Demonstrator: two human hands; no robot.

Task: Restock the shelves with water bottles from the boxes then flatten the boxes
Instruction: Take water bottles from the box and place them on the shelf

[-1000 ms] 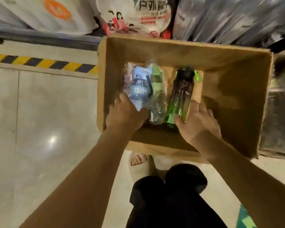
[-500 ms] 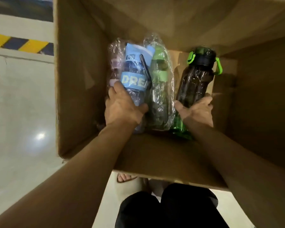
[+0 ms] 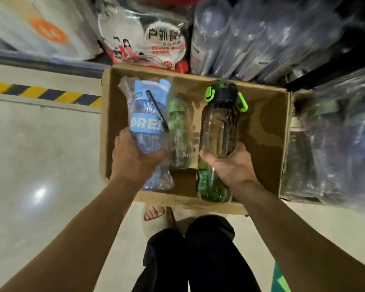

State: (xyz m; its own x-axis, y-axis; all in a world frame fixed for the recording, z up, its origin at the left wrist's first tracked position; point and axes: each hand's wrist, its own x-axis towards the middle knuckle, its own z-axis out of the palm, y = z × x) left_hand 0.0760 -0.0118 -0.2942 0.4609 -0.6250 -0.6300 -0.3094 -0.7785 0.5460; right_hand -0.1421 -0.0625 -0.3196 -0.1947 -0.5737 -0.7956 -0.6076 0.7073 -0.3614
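Note:
An open cardboard box (image 3: 266, 127) stands on the floor in front of me. My left hand (image 3: 135, 157) grips a blue bottle (image 3: 148, 114) wrapped in clear plastic, raised above the box's left side. My right hand (image 3: 230, 165) grips a dark smoky bottle (image 3: 218, 125) with a black lid and green clips, also lifted. Under it a green bottle (image 3: 211, 186) shows at the box's near edge. Another green wrapped bottle (image 3: 177, 131) lies in the box between my hands.
Low shelves at the back hold plastic-wrapped bottles (image 3: 251, 39) and bagged goods (image 3: 143, 36). More wrapped bottles (image 3: 329, 148) sit right of the box. Yellow-black floor tape (image 3: 42, 93) runs at the left. My legs and a sandalled foot (image 3: 154, 216) are below the box.
Both hands have closed on bottles and lifted them out of the box. The camera has pulled back up, so the shelves are in view again.

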